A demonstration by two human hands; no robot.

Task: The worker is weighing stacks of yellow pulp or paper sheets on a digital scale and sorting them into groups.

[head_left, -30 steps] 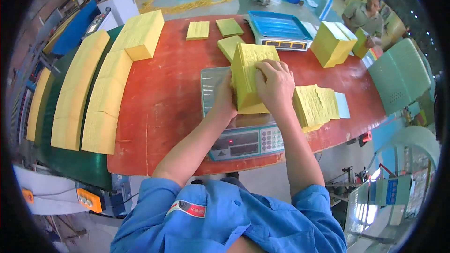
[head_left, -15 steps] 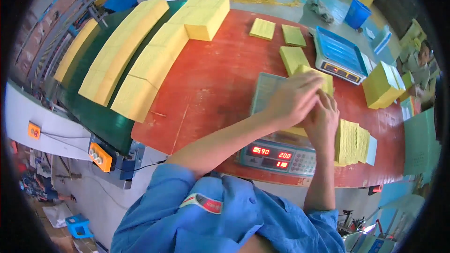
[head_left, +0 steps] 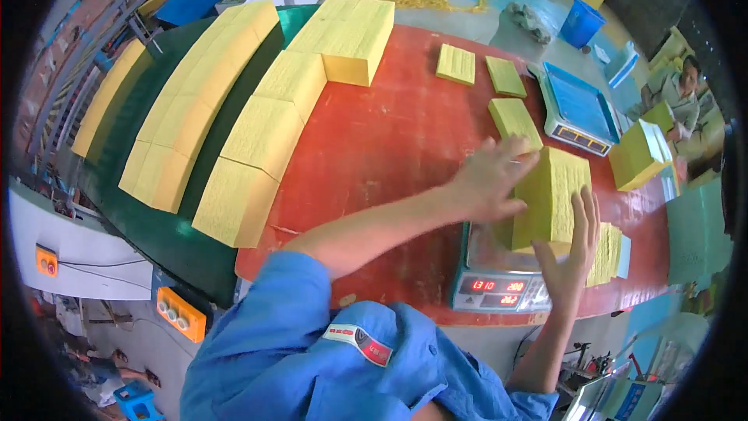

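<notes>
A tall stack of yellow paper sheets (head_left: 552, 196) stands on the pan of a digital scale (head_left: 461, 296) with a red lit display. At the stack's left side is my left hand (head_left: 491, 181), its fingers spread and nothing in them. My right hand (head_left: 572, 243) is at the near right side of the stack, thumb and fingers apart. Whether either hand touches the paper, I cannot tell. The stack hides much of the pan.
Long rows of yellow paper stacks (head_left: 261, 129) line the red table (head_left: 374, 156) and green belt (head_left: 167, 222) at left. Thin yellow piles (head_left: 505, 76) lie beyond the scale. A second scale with a blue tray (head_left: 580, 101) stands far right, near a person (head_left: 684, 92).
My hands were together on top of the paper and have come apart to either side of it. The scale's display has changed. The whole view has shifted slightly.
</notes>
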